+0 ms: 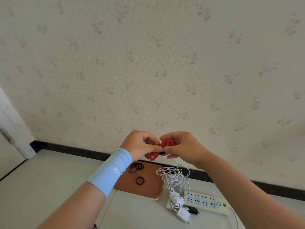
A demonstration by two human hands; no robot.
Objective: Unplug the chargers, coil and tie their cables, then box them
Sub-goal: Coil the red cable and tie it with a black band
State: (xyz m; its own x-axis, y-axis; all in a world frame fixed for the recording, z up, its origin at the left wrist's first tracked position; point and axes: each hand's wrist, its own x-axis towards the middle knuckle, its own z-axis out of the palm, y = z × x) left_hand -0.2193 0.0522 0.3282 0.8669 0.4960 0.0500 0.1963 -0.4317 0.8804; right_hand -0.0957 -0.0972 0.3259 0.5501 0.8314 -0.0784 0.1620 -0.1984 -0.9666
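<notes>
Left hand (140, 144), right hand (183, 146) both pinch red coil (166, 143); black band (162, 153) at thumbs. We keep loops squeezed, double band snug.

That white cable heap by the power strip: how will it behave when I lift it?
Probably floppy: the white cable heap lies in loose, thin loops, so it will likely sag and snag on itself. The chargers at its near end look attached and may dangle and swing. Likely light overall.

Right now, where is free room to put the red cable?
Free: the near part of the tray, below the single black band; also the table in front of it. Crowded: white cables and chargers between tray and power strip.
</notes>
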